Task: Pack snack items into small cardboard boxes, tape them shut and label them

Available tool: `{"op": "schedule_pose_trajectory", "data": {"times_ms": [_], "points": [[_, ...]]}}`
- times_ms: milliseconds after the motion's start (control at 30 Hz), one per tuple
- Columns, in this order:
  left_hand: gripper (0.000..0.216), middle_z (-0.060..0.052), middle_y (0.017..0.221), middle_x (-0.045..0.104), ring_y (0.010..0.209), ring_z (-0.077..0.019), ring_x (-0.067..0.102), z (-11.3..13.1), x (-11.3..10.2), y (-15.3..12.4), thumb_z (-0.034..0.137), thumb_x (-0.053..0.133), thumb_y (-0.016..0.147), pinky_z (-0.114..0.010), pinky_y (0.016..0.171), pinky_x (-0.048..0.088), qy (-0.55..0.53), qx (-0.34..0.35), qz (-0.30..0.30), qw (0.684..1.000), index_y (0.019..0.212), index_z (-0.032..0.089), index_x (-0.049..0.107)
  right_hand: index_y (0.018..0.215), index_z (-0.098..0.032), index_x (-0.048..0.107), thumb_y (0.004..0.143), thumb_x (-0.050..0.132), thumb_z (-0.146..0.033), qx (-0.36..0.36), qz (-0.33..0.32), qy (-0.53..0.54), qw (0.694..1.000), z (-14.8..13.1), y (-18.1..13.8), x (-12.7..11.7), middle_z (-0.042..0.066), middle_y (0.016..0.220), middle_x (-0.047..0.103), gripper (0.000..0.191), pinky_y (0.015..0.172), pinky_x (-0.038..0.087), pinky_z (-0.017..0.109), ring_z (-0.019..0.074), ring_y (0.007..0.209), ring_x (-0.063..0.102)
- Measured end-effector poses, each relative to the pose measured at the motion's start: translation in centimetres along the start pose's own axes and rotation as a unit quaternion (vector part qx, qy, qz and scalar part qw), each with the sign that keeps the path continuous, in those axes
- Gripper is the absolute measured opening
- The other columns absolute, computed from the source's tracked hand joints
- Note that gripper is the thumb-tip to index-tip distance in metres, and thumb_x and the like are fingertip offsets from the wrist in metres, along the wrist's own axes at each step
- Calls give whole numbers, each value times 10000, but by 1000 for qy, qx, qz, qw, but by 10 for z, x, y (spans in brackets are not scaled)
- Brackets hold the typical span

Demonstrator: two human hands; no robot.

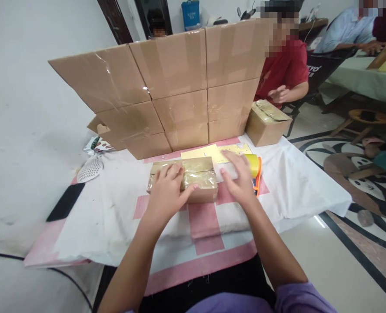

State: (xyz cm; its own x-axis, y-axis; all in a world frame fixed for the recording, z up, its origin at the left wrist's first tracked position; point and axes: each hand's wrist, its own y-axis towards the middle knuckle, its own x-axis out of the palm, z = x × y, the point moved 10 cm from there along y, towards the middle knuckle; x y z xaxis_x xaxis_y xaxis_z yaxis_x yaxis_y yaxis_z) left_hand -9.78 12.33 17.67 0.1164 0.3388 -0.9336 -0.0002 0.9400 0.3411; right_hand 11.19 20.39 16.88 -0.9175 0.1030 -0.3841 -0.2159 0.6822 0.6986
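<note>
A small cardboard box (197,195) with shiny clear tape over its top sits in front of me on the cloth-covered table. My left hand (168,184) rests on the left part of its top, fingers spread. Just off the box's right end is my right hand (238,176), slightly blurred, with thumb and fingers apart and nothing between them. Behind that hand lie a yellow roll (252,164) and an orange strip or handle (259,176). Yellow paper sheets (199,152) lie behind the box.
A tall cardboard panel (180,95) stands across the table's back. Another taped box (266,126) is at the back right, near a person in red (286,69). On the left are a black phone-like slab (65,202) and a white perforated object (90,169).
</note>
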Motion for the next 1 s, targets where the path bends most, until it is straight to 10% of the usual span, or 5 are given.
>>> {"op": "schedule_pose_trajectory", "data": {"times_ms": [133, 300, 533, 733, 1000], "points": [[664, -85, 1499, 577, 1333, -321, 557, -4, 15, -6, 610, 595, 921, -476, 1130, 453, -69, -16, -9, 997, 1454, 215, 570, 1316, -212, 507, 813, 716, -404, 184, 248, -13, 951, 85, -36, -80, 148, 1340, 574, 577, 1069, 472, 514, 295, 1289, 567], [903, -77, 1580, 477, 1425, -322, 495, -5, 23, -12, 691, 703, 802, -483, 1174, 415, -61, 2, -73, 995, 1553, 265, 437, 1121, -180, 566, 716, 750, -550, 363, 99, 147, 915, 166, -52, -34, 103, 992, 699, 579, 759, 573, 402, 276, 894, 693], [776, -124, 1530, 535, 1396, -337, 524, 11, 13, -7, 684, 638, 858, -512, 1225, 305, 14, -68, -87, 994, 1480, 230, 537, 640, -210, 526, 724, 726, -565, 279, -73, -24, 957, 141, -37, -5, -1, 584, 536, 416, 557, 383, 293, 168, 583, 498], [767, -144, 1026, 782, 1063, -370, 711, 20, 8, 18, 763, 406, 919, -572, 1103, 391, 82, -123, -119, 982, 1476, 255, 545, 698, -209, 513, 825, 579, -633, 194, 50, 162, 966, 75, -9, -18, -12, 647, 485, 448, 572, 381, 286, 144, 608, 454], [634, -264, 1385, 599, 1338, -412, 524, 43, 16, 15, 589, 419, 998, -623, 1105, 389, 81, -66, -18, 994, 1370, 117, 621, 663, -229, 405, 915, 493, -681, 96, 118, 235, 960, -1, 34, -36, -32, 601, 367, 525, 560, 308, 290, 128, 583, 362]]}}
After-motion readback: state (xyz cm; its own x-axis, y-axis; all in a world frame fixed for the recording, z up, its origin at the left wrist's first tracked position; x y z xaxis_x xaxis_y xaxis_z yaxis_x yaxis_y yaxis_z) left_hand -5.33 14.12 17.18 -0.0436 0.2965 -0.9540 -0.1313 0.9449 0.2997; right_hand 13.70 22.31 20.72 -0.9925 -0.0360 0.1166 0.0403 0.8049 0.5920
